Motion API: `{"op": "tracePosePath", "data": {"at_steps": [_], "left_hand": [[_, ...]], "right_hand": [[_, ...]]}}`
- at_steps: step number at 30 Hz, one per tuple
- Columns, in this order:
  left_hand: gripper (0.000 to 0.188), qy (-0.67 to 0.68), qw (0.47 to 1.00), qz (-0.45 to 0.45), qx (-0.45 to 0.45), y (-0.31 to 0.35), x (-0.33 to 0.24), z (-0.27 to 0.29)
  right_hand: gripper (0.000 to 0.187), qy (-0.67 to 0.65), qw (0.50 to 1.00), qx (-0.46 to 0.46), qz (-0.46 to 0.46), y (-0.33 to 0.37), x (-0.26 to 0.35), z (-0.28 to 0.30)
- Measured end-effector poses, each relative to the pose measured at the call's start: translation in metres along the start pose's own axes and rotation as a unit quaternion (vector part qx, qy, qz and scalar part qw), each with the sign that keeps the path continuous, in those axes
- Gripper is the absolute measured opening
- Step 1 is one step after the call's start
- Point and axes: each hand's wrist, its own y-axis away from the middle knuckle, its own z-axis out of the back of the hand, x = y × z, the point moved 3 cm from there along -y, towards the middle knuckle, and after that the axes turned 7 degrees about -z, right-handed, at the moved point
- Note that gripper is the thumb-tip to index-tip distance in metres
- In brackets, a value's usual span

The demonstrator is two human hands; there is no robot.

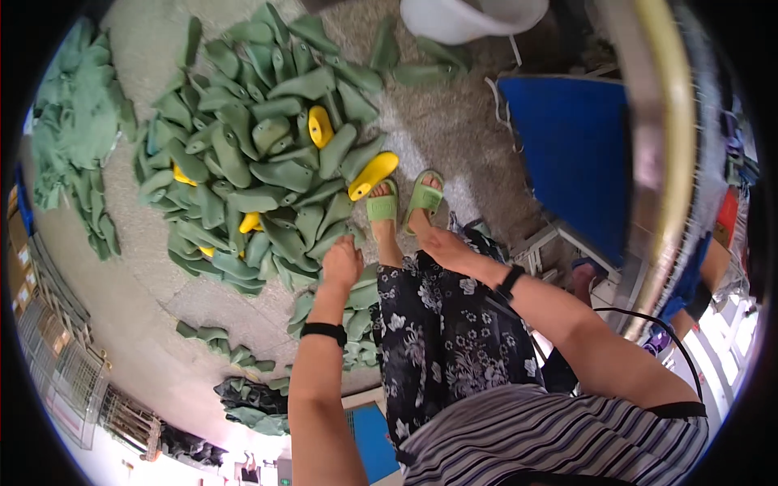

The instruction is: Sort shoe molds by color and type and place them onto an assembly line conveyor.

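Note:
A large heap of green shoe lasts [231, 154] lies on the floor in front of me, slightly to the left. Several yellow shoe lasts are among them, one of them [374, 176] at the heap's right edge by my foot. My left hand [343, 261] reaches down to the near right edge of the heap, its fingers bent onto a green shoe last [331, 240]. My right hand [443, 248] hangs above my lower leg, beside the skirt. Its fingers point down and are mostly hidden, and no held thing shows.
My feet wear green slides [382, 207] right beside the heap. A blue board [567, 154] stands at the right near a metal frame. More green lasts [77, 121] lie far left, and others near my left forearm. A white tub [474, 18] sits at the back.

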Motion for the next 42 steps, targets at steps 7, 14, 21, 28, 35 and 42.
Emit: {"op": "tracePosePath", "data": {"at_steps": [7,14,21,28,35,42], "left_hand": [[0.037,-0.011,0.999,-0.003,0.051,-0.142,0.084,-0.103],[0.036,-0.138,0.99,0.018,-0.034,-0.223,0.1,-0.215],[0.026,-0.087,0.995,0.013,-0.054,-0.227,0.113,-0.214],[0.026,0.128,0.985,0.113,-0.007,-0.154,0.111,-0.195],[0.031,0.322,0.934,0.142,-0.065,-0.088,0.119,-0.177],[0.033,0.408,0.873,0.225,-0.142,-0.074,0.116,-0.168]], "right_hand": [[0.017,0.042,0.999,0.018,0.023,-0.19,-0.052,-0.072],[0.023,0.169,0.983,-0.045,0.061,-0.323,-0.067,-0.036],[0.035,0.194,0.921,-0.155,0.301,-0.362,0.003,-0.041],[0.049,0.321,0.847,-0.108,0.41,-0.374,0.085,-0.063],[0.043,0.221,0.823,-0.234,0.468,-0.403,0.136,-0.054],[0.057,0.367,0.736,-0.297,0.485,-0.429,0.169,-0.01]]}}
